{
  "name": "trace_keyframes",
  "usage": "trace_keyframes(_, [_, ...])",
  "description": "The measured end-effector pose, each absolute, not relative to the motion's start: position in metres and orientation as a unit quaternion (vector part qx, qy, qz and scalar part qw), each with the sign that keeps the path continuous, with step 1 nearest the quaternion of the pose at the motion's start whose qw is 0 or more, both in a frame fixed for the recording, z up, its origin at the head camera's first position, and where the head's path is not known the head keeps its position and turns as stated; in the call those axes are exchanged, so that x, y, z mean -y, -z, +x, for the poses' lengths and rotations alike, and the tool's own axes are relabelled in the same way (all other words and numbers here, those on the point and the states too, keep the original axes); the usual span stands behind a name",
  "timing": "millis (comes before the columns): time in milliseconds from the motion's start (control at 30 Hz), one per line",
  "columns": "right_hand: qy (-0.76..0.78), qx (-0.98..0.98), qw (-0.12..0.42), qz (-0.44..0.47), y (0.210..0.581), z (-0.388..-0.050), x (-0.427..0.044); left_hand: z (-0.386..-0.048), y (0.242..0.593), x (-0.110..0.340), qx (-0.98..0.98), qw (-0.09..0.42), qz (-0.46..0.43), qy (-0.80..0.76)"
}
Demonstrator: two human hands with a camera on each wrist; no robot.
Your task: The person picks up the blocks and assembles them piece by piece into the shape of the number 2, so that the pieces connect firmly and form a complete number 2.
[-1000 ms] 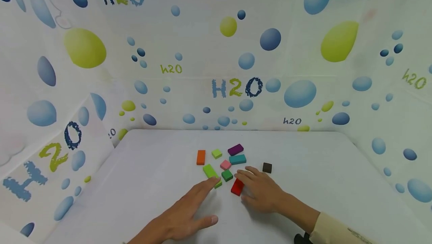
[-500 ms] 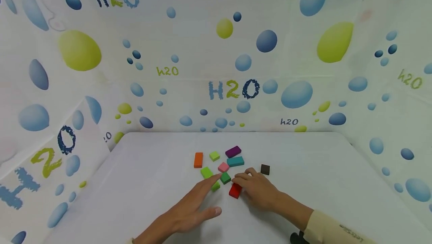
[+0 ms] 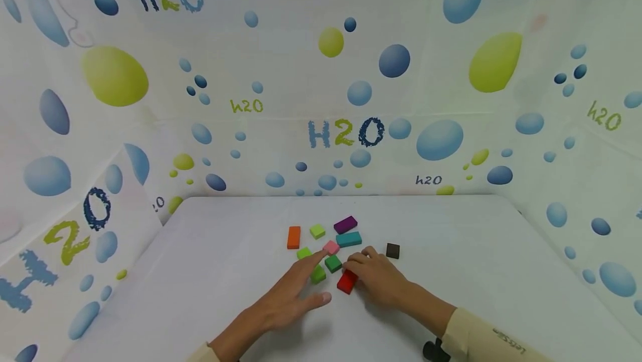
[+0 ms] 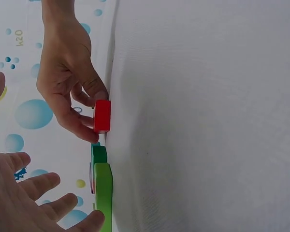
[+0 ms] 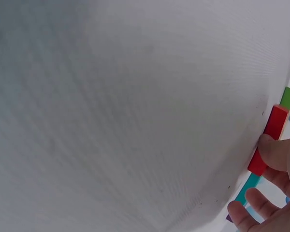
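Note:
My right hand (image 3: 379,277) pinches a red block (image 3: 347,282) between thumb and fingers; the right wrist view shows the thumb on the long side of the red block (image 5: 276,121). Extended and spread, the fingers of my left hand (image 3: 285,299) reach over a light green block (image 3: 317,274), whose middle they hide. Whether they touch it I cannot tell. Between the two hands lies a dark green block (image 3: 333,264), just behind the red one. A pink block (image 3: 331,248) sits by the left fingertips.
Behind the hands on the white table (image 3: 225,250) lie an orange block (image 3: 293,238), a small lime block (image 3: 317,231), a purple block (image 3: 345,224) and a teal block (image 3: 348,239). A dark brown block (image 3: 393,250) is off to the right. A patterned wall (image 3: 281,72) rises behind.
The right fingers have closed in on the red block, and it has shifted slightly left. My left hand has moved a little forward over the light green block.

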State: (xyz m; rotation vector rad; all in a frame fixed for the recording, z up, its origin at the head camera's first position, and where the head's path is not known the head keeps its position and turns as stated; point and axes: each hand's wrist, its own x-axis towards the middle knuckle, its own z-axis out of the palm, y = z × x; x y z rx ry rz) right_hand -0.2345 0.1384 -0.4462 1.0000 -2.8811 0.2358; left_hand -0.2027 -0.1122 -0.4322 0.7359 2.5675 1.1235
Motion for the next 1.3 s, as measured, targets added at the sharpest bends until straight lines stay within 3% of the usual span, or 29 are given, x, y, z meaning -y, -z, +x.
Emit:
trace_keyframes(367, [-0.069,0.941,0.051,0.329,0.448,-0.232,-0.141,-0.203,0.438,0.114,-0.881,0.12,0.246,-0.387])
trace_keyframes(1300, [-0.078,0.943,-0.02,0.322,0.451,-0.211,-0.15,-0.184,0.435,0.125,-0.899,0.145,0.246,-0.334])
